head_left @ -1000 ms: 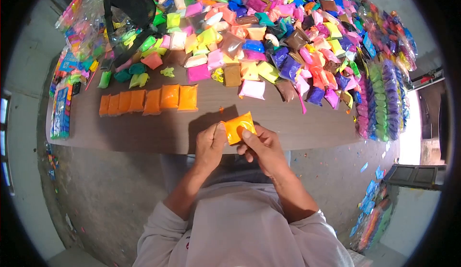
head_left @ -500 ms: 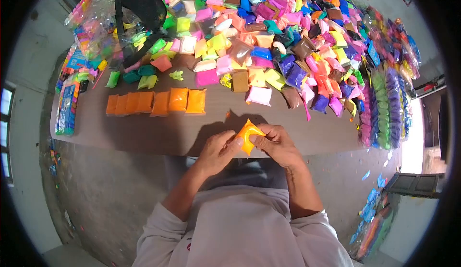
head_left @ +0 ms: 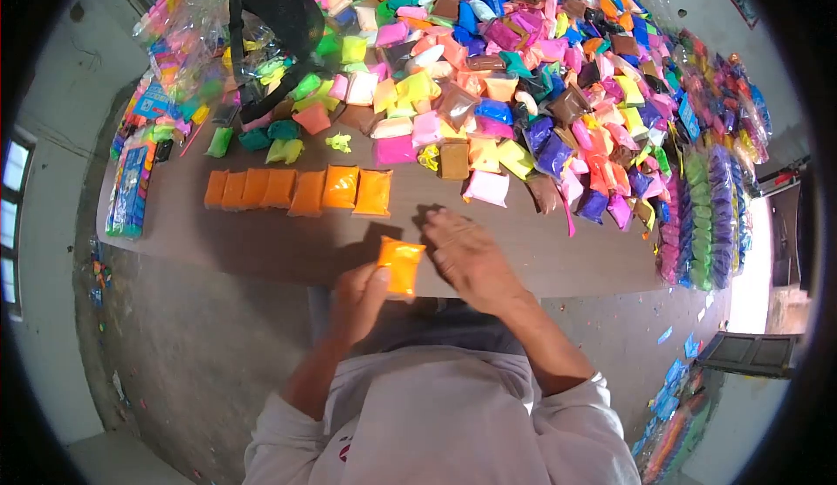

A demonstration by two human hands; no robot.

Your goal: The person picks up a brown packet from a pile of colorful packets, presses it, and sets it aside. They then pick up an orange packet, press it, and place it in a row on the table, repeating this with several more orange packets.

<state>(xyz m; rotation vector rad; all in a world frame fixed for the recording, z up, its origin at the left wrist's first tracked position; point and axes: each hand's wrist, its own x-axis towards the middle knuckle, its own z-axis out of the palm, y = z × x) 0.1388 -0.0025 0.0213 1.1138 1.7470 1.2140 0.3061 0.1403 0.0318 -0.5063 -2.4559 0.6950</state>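
Note:
My left hand point(head_left: 357, 298) pinches a small orange clay packet point(head_left: 401, 266) by its left side, near the table's front edge. The packet is a soft, shiny plastic pouch, held tilted. My right hand point(head_left: 475, 263) has let it alone and lies palm down over the table just to its right, fingers stretched out and holding nothing. Beyond my left hand, several similar orange packets point(head_left: 306, 193) lie in a row on the brown table point(head_left: 261, 241). A pale pink packet point(head_left: 486, 188) lies beyond my right hand.
A large heap of many-coloured packets point(head_left: 488, 84) covers the table's far side. A black bag point(head_left: 272, 14) lies at the back left. Bundled packets in clear wrap stand at the left edge point(head_left: 131, 190) and right edge point(head_left: 697, 215).
My right hand has let go of the orange packet and moved forward onto the table, opening. My left hand has carried the packet left and slightly nearer my body.

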